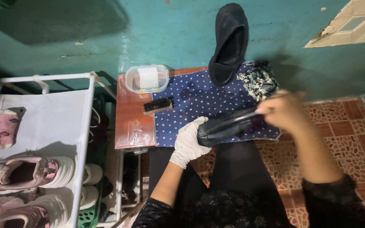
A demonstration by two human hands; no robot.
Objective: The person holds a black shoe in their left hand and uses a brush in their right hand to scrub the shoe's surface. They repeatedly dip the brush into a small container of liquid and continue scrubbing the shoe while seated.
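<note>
Gloved left hand [189, 141] grips black shoe [229, 126]; right hand [281, 110] (blurred) pinches thin tool; brush [157, 106] nearby.

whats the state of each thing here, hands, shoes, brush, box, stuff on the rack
left hand: in a white glove, gripping the black shoe
right hand: bare, blurred, at the shoe's far end
black shoe: held over the dotted cloth
second black shoe: leaning against the teal wall
dotted cloth: spread on the table
brush: lying unused
plastic box: lid on
pink sneaker: on the white rack
</note>
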